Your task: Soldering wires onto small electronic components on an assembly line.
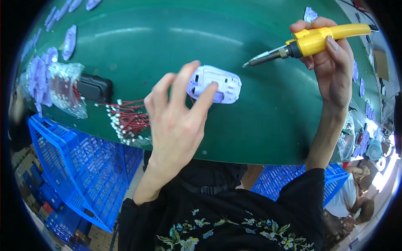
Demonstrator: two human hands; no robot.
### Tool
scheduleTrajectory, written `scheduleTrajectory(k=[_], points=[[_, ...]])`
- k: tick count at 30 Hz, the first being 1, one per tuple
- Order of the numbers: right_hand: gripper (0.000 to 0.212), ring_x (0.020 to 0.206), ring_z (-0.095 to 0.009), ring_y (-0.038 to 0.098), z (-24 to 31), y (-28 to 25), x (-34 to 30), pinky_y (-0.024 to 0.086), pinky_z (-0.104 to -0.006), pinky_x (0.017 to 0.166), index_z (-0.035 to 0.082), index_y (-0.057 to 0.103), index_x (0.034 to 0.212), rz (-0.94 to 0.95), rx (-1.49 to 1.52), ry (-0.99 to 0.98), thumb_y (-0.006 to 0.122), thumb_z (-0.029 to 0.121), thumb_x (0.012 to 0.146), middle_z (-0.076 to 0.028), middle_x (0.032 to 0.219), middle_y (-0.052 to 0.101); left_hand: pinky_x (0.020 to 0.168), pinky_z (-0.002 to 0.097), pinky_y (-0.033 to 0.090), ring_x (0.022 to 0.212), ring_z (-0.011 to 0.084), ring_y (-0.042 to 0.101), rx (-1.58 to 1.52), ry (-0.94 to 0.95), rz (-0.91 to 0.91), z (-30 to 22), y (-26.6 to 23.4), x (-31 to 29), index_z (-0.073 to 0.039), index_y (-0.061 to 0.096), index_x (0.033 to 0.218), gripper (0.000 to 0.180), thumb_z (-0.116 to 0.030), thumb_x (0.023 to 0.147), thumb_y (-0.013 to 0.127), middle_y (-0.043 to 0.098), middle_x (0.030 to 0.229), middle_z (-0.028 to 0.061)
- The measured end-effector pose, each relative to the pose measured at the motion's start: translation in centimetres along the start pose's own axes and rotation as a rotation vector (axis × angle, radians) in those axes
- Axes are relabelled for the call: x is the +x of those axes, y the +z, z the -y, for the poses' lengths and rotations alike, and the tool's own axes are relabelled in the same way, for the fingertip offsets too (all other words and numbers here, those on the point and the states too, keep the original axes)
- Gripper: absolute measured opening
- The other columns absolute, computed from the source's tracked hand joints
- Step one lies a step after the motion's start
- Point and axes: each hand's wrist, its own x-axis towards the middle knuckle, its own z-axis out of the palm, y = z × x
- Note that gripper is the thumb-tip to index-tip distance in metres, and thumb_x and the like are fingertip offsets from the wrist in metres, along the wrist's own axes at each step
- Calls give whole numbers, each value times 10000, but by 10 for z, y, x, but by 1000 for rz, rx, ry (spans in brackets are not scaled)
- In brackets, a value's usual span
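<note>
My left hand (176,121) pins the white plastic housing (215,83) on the green belt (259,121), fingertips spread over it. My right hand (331,62) is wrapped tight round the yellow soldering iron (310,42) — I'd keep the housing still and bring the tip in slowly, clear of the fingers.

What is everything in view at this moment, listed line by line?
Plastic shell: one, white, middle of the table, under the left fingertips.
Soldering iron: one, yellow handle with a metal tip, held above the table at upper right.
Wires: a bundle, red with white ends, near table edge at left.
Black box: one, left of the wires.
Clear bag: one, holding red parts, far left.
Pale purple parts: many, along the far left of the table.
Table: one, green.
Crates: blue, below the table.
Left hand: touching the shell.
Right hand: gripping the iron.
</note>
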Motion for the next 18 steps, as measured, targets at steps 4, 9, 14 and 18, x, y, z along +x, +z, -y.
scheduleTrajectory(k=[4,9,14,18], points=[[383,679,-144,604,15,3,1,540,-263,657,-30,555,1265,-140,80,-71,553,269,1024,-267,1146,706,1039,453,324,1327,301,501,116,87,77,11,-18,10,-147,745,1049,275,-101,778,773,594,1404,65],[431,795,-119,574,18,-10,-10,501,-248,710,-34,492,1367,-211,14,-62,535,255,1051,-231,1235,675,1028,442,468,1186,360,628,394,-319,-298,80,-123,-48,1,712,1122,253,-5,871,741,669,1268,189],[311,810,-105,591,21,-3,-4,531,-241,774,41,535,1268,-110,92,-93,578,243,1036,-249,1317,640,967,489,503,1139,367,650,836,-775,-351,216,-227,-205,-17,716,1164,310,-239,948,697,673,1250,196],[348,786,-110,636,23,2,-3,545,-228,737,47,534,1261,-117,84,-120,603,287,1019,-257,1293,649,950,487,509,1098,364,662,985,-855,-319,231,-211,-179,-42,722,1207,346,-259,939,694,687,1233,187]])
